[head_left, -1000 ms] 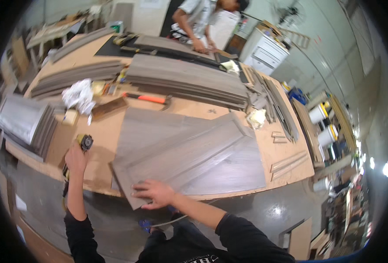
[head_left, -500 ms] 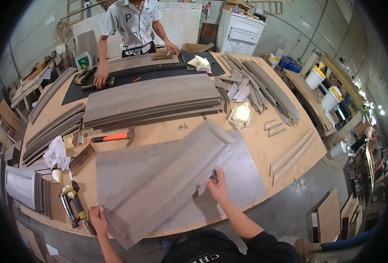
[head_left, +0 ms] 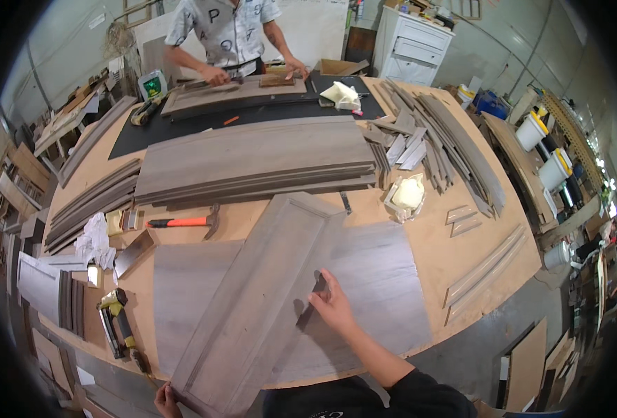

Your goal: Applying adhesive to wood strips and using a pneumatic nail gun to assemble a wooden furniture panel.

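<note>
A grey wood-grain panel (head_left: 252,292) with a raised border along its edges slants across the table in front of me. My left hand (head_left: 167,400) is closed on its near left corner, at the lower edge of the view. Beside the panel's right long edge, my right hand (head_left: 330,303) pinches a small dark strip (head_left: 311,304); whether the strip touches the panel I cannot tell. Beneath the panel lies a wide flat grey sheet (head_left: 371,285). An orange-handled claw hammer (head_left: 183,223) and a yellow-and-black nail gun (head_left: 119,324) lie to the left.
A stack of grey boards (head_left: 252,160) stands beyond the panel. Loose strips (head_left: 448,139) and an opened pack of pale stuff (head_left: 406,197) are at right. Clear strips (head_left: 486,268) lie near the right edge. Across the table, a co-worker (head_left: 225,35) handles a board on a black mat.
The panel has swung steeper, its near end shifting down with my left hand. My right hand has moved slightly left and down. The co-worker's hand has lifted a hammer off the mat.
</note>
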A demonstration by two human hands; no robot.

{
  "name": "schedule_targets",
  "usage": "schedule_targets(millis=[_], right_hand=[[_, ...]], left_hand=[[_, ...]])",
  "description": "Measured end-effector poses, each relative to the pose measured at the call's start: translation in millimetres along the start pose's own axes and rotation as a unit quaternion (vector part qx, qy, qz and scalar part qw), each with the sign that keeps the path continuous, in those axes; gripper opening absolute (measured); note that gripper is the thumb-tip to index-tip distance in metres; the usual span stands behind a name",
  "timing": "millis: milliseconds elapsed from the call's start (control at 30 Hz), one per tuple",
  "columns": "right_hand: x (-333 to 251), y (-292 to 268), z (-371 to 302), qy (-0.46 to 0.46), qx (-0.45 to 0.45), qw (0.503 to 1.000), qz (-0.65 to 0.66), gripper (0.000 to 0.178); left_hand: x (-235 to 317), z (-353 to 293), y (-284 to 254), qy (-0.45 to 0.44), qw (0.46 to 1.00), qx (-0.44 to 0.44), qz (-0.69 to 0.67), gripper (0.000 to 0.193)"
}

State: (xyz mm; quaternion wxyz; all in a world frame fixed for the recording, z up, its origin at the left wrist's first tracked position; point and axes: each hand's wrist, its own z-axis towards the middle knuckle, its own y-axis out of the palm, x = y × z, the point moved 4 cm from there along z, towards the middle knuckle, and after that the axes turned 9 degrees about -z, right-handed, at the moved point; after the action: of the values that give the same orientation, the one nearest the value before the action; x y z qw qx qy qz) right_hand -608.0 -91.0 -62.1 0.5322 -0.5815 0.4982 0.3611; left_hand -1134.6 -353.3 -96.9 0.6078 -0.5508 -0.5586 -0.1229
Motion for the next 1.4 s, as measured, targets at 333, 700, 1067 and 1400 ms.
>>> schedule_targets(millis=[333, 700, 1067, 1400], right_hand=[[-6.3, 13.2, 5.3, -0.026, 0.012, 0.999, -0.014, 0.075], [-1.4, 36.0, -62.9, -0.079, 0.020, 0.982, -0.172, 0.084], [-16.3, 23.9, -91.8, -0.163, 0.047, 0.946, -0.277, 0.089], [-27.5, 76.5, -299.4, -0.362, -0.210, 0.839, -0.347, 0.063]], left_hand=[[8.5, -36.5, 20.8, -0.075, 0.932, 0.035, -0.354, 0.025], [15.3, -119.1, 60.8, -0.074, 0.892, -0.076, -0.438, 0.025], [60.7, -225.6, 154.3, -0.053, 0.854, -0.091, -0.509, 0.029], [49.7, -237.5, 142.3, 0.068, 0.919, -0.109, -0.374, 0.042]])
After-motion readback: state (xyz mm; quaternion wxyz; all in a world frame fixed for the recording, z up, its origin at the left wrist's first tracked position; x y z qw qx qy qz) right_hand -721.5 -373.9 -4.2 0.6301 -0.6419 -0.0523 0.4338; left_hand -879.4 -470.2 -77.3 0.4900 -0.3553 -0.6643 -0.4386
